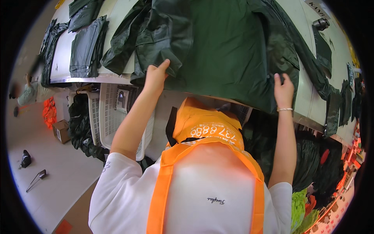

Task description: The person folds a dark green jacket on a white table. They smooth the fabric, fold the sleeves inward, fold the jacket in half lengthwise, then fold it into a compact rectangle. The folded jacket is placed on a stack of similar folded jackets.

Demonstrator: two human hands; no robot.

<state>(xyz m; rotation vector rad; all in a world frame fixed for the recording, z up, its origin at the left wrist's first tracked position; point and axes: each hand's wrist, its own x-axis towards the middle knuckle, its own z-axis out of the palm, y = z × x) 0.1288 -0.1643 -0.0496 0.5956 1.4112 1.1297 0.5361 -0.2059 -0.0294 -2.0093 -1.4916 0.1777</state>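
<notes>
A dark green jacket lies spread across the worktable, its lower hem hanging over the near edge. On its left side, my left hand pinches the glossy fabric between thumb and fingers near the hem. My right hand grips the cloth at the lower right corner, with part of the fingers hidden by the folds. One sleeve bunches up at the left, and another dark length of cloth trails down the table at the right. The jacket's upper end runs out of view.
Folded dark green garments lie in stacks on the table at the left. White plastic baskets stand below the near edge. Dark garments hang or pile at the lower right. A cardboard box sits on the floor; another person is far left.
</notes>
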